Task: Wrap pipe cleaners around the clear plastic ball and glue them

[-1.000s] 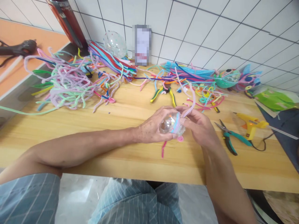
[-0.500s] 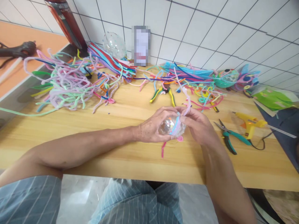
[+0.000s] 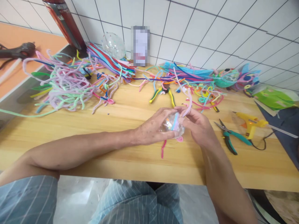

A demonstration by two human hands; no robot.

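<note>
My left hand (image 3: 154,127) is wrapped round a clear plastic ball (image 3: 167,123) with bits of colour showing in it. Blue and lilac bands of pipe cleaner run round the ball's right part. Between thumb and fingers, my right hand (image 3: 197,124) pinches a lilac pipe cleaner (image 3: 188,104) at the ball's right side; its free end curls up and away toward the back. Just below the ball a small pink coil (image 3: 179,139) shows, and a bent pink pipe cleaner piece (image 3: 162,151) lies on the table.
Yellow-handled pliers (image 3: 163,91) lie behind my hands. Teal-handled pliers (image 3: 230,137) and a yellow glue gun (image 3: 249,123) lie at right. A tangled pipe cleaner heap (image 3: 67,82) fills the left; bundles, another clear ball (image 3: 114,46) and a phone (image 3: 141,46) line the wall.
My left hand has shifted its hold, its thumb now reaching further across the ball's front. The ball has turned slightly, and the lilac pipe cleaner bows a little further right.
</note>
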